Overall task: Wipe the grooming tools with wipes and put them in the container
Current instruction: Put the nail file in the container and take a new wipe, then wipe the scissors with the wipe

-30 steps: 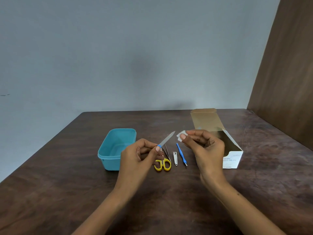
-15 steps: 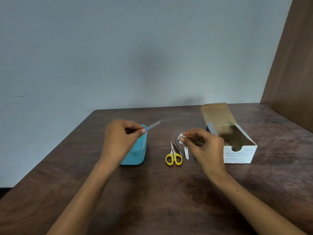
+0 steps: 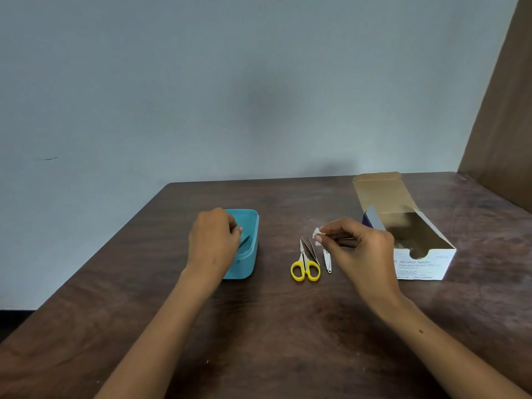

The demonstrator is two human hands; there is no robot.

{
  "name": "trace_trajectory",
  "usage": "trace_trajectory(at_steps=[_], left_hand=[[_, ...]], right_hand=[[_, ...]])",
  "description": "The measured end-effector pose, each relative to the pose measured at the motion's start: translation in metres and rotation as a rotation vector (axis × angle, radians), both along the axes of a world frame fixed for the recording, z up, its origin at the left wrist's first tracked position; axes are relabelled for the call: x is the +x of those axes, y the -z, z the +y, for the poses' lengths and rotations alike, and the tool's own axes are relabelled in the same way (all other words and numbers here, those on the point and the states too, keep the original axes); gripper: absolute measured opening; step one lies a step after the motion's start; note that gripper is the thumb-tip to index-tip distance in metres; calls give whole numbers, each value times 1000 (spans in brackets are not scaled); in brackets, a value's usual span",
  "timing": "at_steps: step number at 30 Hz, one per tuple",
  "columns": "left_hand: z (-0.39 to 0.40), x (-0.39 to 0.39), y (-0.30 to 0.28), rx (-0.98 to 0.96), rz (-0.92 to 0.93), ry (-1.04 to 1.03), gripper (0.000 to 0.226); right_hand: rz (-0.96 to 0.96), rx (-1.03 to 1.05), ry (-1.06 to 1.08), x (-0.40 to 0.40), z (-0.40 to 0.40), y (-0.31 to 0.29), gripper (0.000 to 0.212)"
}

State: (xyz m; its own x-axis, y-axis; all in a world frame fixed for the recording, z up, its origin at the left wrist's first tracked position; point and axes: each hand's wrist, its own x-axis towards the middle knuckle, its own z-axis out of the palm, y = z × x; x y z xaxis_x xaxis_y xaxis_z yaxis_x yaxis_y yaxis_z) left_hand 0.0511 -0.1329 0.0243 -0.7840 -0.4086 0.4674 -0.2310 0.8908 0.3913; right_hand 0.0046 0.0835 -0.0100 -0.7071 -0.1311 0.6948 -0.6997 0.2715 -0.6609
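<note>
Your left hand [image 3: 214, 240] is over the near-left part of the teal container [image 3: 250, 226], with its fingers curled downward. A thin dark tool [image 3: 244, 242], probably the nail file, lies tilted inside the container just beside your fingertips; I cannot tell if the fingers touch it or hold it. Your right hand [image 3: 357, 249] is to the right of the container, above the table [image 3: 288, 326], and it pinches a small white wipe [image 3: 317, 233] between thumb and forefinger. Below this hand the yellow-handled scissors [image 3: 304, 264], the tweezers [image 3: 313, 250] and the small nail clipper [image 3: 327, 262] lie side by side on the table, points to the far side. At the right stands the open box of alcohol swabs [image 3: 417, 263], its flap raised on the far side.
</note>
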Motion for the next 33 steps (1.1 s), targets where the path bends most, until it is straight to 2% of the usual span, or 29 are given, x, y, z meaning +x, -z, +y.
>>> trace_trajectory(at_steps=[3, 6, 9, 12, 16, 19, 27, 33], left_hand=[[12, 2, 0, -82, 119, 46, 21], [37, 4, 4, -85, 228, 250, 13], [53, 3, 21, -46, 150, 431, 10], [57, 2, 36, -30, 43, 511, 16], [56, 2, 40, -58, -112, 558, 30], [54, 1, 41, -71, -200, 562, 32], [54, -1, 41, 62, -203, 525, 19], [57, 0, 45, 16, -215, 515, 17]], right_hand=[[11, 18, 14, 0, 0, 0, 9], [17, 23, 40, -1, 2, -1, 7], [30, 34, 60, -3, 4, -2, 6], [26, 40, 80, -3, 6, -2, 6], [15, 46, 89, -6, 6, -3, 8], [10, 63, 90, -6, 6, -3, 9], [-33, 88, 52, -5, 5, -2, 11], [-157, 54, -15, -3, 4, -1, 14]])
